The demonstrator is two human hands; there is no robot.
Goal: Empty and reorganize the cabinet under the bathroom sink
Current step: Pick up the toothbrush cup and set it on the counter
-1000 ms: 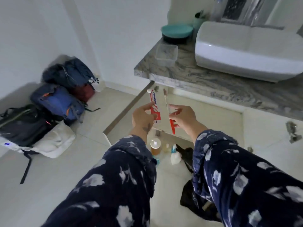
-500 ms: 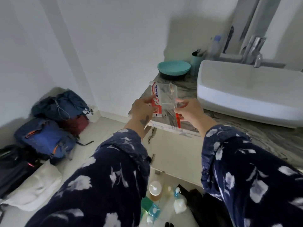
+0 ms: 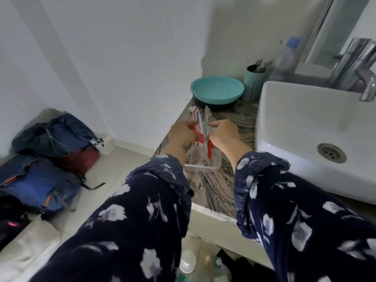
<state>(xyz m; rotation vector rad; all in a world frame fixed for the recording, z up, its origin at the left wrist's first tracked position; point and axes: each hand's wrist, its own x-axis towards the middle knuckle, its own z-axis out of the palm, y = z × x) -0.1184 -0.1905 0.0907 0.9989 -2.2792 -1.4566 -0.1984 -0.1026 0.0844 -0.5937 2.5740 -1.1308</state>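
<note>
My left hand (image 3: pixel 181 132) grips a red and white toothpaste tube (image 3: pixel 197 125), held upright. Beside it my right hand (image 3: pixel 223 135) pinches a toothbrush (image 3: pixel 209 137) with a red handle and a clear upper part, also upright. Both items stand with their lower ends inside a clear plastic container (image 3: pixel 203 159) that sits on the marble countertop (image 3: pixel 211 186) left of the white sink (image 3: pixel 317 131). Below the counter edge, several bottles (image 3: pixel 188 261) stand on the floor by the cabinet.
A teal bowl (image 3: pixel 216 89), a teal cup with cutlery (image 3: pixel 254 82) and a water bottle (image 3: pixel 284 60) stand at the back of the counter. The tap (image 3: pixel 358 66) rises behind the sink. Backpacks (image 3: pixel 44 157) and a white bag (image 3: pixel 26 251) lie on the floor at left.
I have risen from the floor to the counter. Both hands carried the toothpaste and toothbrush up and over, and now lower them into the clear container.
</note>
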